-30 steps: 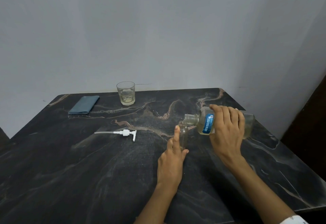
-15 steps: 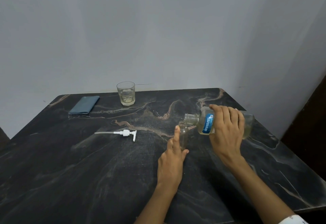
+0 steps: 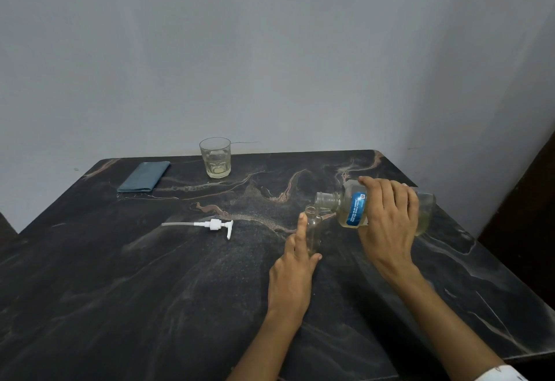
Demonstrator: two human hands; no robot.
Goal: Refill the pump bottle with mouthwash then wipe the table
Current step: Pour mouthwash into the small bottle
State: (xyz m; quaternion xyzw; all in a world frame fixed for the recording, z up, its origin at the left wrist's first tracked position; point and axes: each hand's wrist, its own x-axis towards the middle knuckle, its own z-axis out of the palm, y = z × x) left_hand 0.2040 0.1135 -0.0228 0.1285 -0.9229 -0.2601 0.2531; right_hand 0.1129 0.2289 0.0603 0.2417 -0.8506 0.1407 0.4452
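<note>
A small clear pump bottle (image 3: 313,230) stands uncapped on the dark marble table (image 3: 150,290). My left hand (image 3: 292,272) holds it from the near side, the index finger straight up along its wall and the thumb on the right. My right hand (image 3: 390,224) grips a clear mouthwash bottle (image 3: 351,208) with a blue label, tipped on its side with its open mouth just above the pump bottle's neck. Pale yellowish liquid lies in the mouthwash bottle. The white pump head (image 3: 214,225) with its tube lies on the table to the left.
A drinking glass (image 3: 215,157) with a little pale liquid stands at the back edge near the wall. A folded blue cloth (image 3: 144,180) lies at the back left. The table's right edge runs close behind the mouthwash bottle.
</note>
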